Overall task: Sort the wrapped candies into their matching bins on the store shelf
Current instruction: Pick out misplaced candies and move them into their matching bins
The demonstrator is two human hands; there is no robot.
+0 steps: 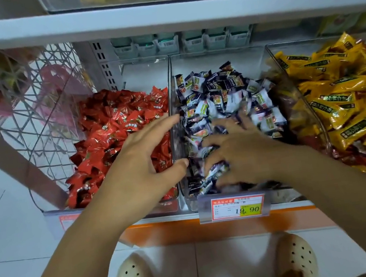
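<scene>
price tag (238, 207) "19.90" below middle bin (214, 58) of purple-white candies (215, 92)

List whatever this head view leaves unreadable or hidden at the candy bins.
All in the head view:
- Right hand: whether it grips a candy; its back and motion blur hide the fingertips.
- Price tag: small print too tiny; only 19.90 reads.
- Yellow candy bin: cut off by the right edge.
- Left price label: mostly covered by the left arm.

Free gap above purple candies (220, 94), below upper shelf (158, 22); clear bin walls (171, 85) alongside.
</scene>
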